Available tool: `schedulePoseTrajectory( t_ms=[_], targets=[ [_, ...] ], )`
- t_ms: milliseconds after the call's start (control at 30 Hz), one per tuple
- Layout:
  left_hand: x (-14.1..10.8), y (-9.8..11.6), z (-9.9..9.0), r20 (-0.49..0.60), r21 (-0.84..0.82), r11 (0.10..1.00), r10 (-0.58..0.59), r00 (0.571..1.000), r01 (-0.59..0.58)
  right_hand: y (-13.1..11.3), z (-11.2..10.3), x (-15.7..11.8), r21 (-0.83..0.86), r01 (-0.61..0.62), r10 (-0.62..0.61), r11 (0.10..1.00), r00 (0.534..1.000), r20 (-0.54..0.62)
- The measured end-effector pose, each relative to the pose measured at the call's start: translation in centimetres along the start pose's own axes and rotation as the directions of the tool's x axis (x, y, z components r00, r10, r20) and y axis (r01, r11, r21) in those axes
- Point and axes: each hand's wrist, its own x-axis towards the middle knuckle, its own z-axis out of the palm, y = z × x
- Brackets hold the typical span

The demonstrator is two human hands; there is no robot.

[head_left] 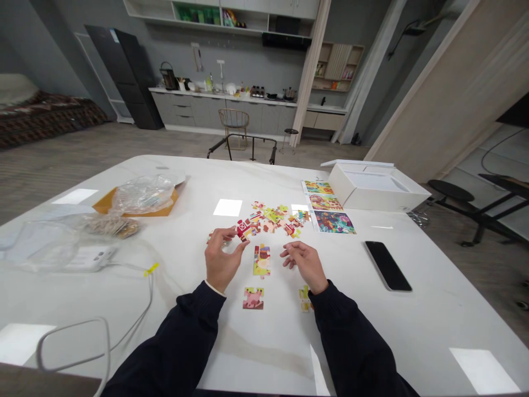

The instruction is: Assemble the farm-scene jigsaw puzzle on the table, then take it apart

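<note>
Item one: a red-and-white puzzle piece (243,229), located over the bench (413,331) at the near edge of the loose pieces, pinched between the thumb and fingertips of the left hand (222,258). I log that hand as closed on the piece. Item two: the right hand (303,264), released and empty, its fingers loosely curled, held over the bench. Item three: a joined strip of pieces (262,260), lying between the hands and touching neither. Item four: a pig piece (253,298), just below that strip. Item five: a green-and-yellow piece (305,299), just beside the right wrist and partly hidden by it. Item six: a heap of loose pieces (273,218), scattered just ahead of the hands. To the right of the heap I count three picture cards (328,207) in a column, touching an open white box (374,187), with a black phone (387,266) lying nearer the right hand. To the left I note a plastic bag (144,194) resting on a brown envelope (136,206), plus a white cable (72,353) carrying a yellow tag (151,269). Off the bench, right: a black stool (450,190).
</note>
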Motion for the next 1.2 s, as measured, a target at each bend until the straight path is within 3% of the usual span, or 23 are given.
schedulePoseTrajectory(
  t_ms=[100,200,333,433,1200],
  targets=[
    [-0.2,-0.2,0.2,0.046,-0.041,0.999,-0.006,0.999,0.007,-0.1,0.1,0.0,-0.013,-0.002,0.002,1.0,1.0,0.001],
    [-0.6,-0.4,0.6,0.189,-0.076,0.997,0.021,0.982,-0.006,-0.3,0.2,-0.1,-0.023,0.001,-0.001,1.0,1.0,0.014],
    [-1.4,0.0,0.9,0.457,-0.152,0.987,0.12,0.881,-0.055,-0.2,0.5,-0.3,-0.029,0.011,-0.009,1.0,0.998,0.054],
    [-2.1,0.4,1.1,0.554,-0.189,0.979,0.176,0.814,-0.083,0.0,0.6,-0.3,-0.048,-0.001,0.005,0.999,0.997,0.076],
    [-2.2,0.1,1.2,0.556,-0.174,0.981,0.166,0.814,-0.081,0.2,0.3,-0.2,-0.082,0.013,-0.012,0.997,1.0,0.016]
  ],
)
